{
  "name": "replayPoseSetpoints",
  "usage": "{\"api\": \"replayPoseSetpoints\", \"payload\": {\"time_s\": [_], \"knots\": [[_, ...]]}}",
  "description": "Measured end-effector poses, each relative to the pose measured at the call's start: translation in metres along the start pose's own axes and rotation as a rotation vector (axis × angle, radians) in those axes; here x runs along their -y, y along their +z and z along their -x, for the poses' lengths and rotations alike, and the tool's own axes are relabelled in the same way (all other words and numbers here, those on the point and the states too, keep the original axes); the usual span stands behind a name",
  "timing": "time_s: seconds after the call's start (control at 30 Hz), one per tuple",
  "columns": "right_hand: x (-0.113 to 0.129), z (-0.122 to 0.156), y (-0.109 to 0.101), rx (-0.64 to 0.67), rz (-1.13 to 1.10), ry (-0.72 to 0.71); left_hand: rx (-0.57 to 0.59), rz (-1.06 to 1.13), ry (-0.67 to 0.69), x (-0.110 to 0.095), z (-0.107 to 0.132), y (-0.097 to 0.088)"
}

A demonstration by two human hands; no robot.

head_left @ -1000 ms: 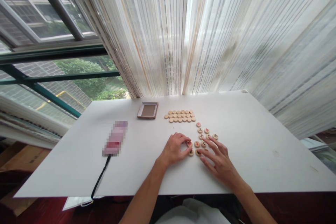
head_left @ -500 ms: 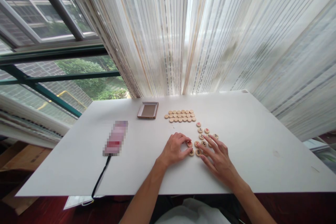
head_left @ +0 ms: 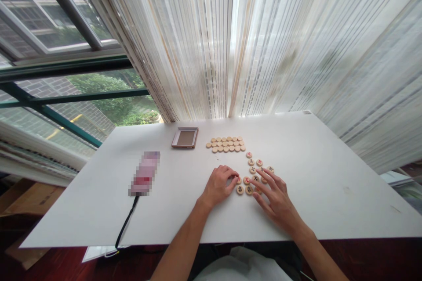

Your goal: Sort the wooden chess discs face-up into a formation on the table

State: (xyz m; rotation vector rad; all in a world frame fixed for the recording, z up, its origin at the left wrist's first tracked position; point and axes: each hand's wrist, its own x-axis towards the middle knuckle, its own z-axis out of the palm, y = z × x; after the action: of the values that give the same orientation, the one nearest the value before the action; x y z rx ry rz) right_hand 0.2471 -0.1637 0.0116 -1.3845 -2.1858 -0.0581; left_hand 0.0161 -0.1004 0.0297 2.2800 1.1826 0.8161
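My left hand (head_left: pixel 218 185) is closed, with thumb and forefinger pinched at the left edge of a red-marked Chinese chess piece (head_left: pixel 239 180). My right hand (head_left: pixel 275 197) has its fingers spread over several more face-up pieces and partly hides them. Between the hands lie a red-marked piece (head_left: pixel 246 180) and two black-marked pieces, the nearer one (head_left: pixel 240 190) just below my left fingertips. Farther up, a red-marked piece (head_left: pixel 249 155) tops the loose group. Beyond it, blank-side-up pieces (head_left: pixel 226 144) form three tight rows.
On the white table (head_left: pixel 184 219), an open shallow box (head_left: pixel 185 138) stands near the far edge. To the left lies a blurred pink object (head_left: pixel 145 173) with a black strap (head_left: pixel 127 221) running over the front edge. A striped curtain (head_left: pixel 204 52) hangs behind the table.
My left thumb has moved up from the nearer black-marked piece to the red-marked one, closing with the forefinger. My right hand has barely moved.
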Motion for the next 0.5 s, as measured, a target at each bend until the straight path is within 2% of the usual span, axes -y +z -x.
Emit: {"api": "replayPoseSetpoints", "payload": {"time_s": [0.27,0.5], "knots": [[-0.0004,0.0016,0.0038,-0.074,0.005,0.058,-0.001,0.002,-0.003,-0.0008,0.0002,-0.0001],[-0.0004,0.0007,0.0030,-0.069,-0.003,0.064,-0.008,0.004,-0.003,-0.0006,0.0002,-0.0007]]}}
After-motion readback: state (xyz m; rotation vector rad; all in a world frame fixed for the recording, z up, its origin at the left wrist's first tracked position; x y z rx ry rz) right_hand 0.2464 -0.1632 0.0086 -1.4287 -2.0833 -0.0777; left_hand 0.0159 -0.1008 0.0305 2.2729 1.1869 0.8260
